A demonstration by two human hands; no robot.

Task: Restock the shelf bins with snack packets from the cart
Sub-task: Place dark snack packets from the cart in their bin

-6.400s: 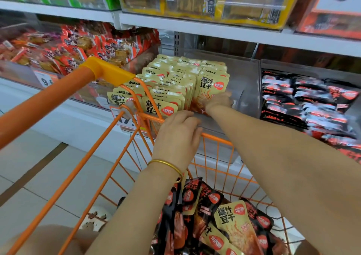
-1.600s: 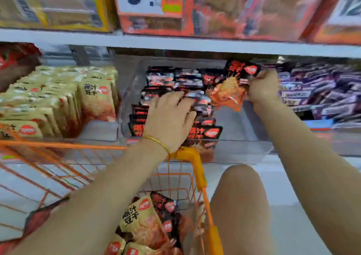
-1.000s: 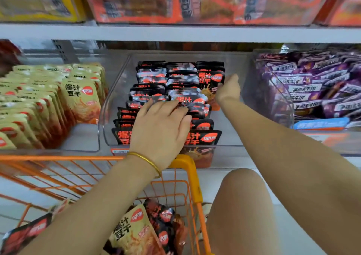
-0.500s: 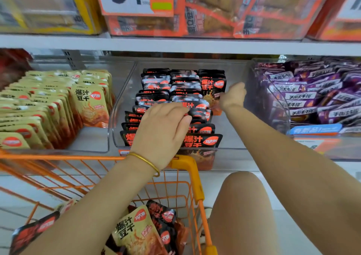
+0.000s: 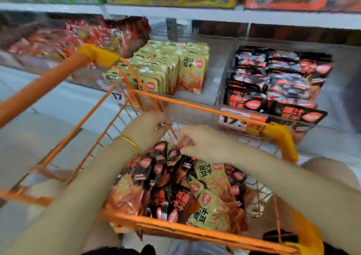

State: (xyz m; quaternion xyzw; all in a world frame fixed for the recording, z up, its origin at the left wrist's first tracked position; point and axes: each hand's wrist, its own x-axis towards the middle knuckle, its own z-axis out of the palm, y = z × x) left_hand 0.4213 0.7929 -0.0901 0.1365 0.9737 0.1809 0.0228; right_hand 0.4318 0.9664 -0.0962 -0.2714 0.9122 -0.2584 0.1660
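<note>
The orange wire cart (image 5: 197, 107) holds a heap of black snack packets (image 5: 172, 200) and yellow snack packets (image 5: 212, 176). Both my hands are down inside it. My left hand (image 5: 145, 130) hovers near the cart's far wall with loosely curled fingers and nothing visible in it. My right hand (image 5: 205, 143) reaches left, its fingertips on the tops of upright black packets; blur hides whether they pinch one. On the shelf behind, a clear bin holds rows of black packets (image 5: 273, 82), and the bin to its left holds yellow packets (image 5: 172, 67).
A bin of red packets (image 5: 88, 36) sits at the far left of the shelf. Boxed goods fill the upper shelf (image 5: 214, 14). Price tags (image 5: 240, 120) hang on the bin fronts. The cart handle (image 5: 48, 82) runs off to the left. My knee (image 5: 332, 174) is at the right.
Both hands left the black-packet bin and dropped into the cart. The view swung down and left, so the cart now fills the foreground.
</note>
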